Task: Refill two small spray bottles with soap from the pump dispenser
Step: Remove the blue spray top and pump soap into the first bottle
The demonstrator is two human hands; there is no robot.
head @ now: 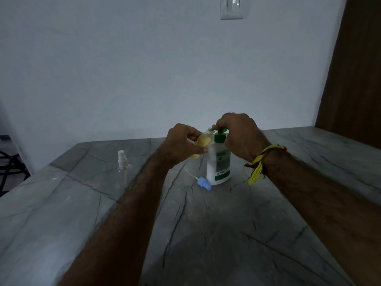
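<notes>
A grey veined stone table (206, 234) carries everything. On it stands a white soap pump dispenser (219, 165) with green label and pump head. The right hand (239, 135) curls over that pump head, fingers gripping it. The left hand (181, 144) grips 1 small yellowish spray bottle (203, 142), uncapped, tilted with its neck at the nozzle. A 2nd clear spray bottle (123, 168), capped, stands well left. A blue sprayer cap (204, 183) lies beside the dispenser's base.

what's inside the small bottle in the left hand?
The small tilted clear bottle held by the left hand shows yellowish liquid through most of its visible body. Fingers cover its lower part, and the right hand on the green pump head hides the neck opening.
</notes>
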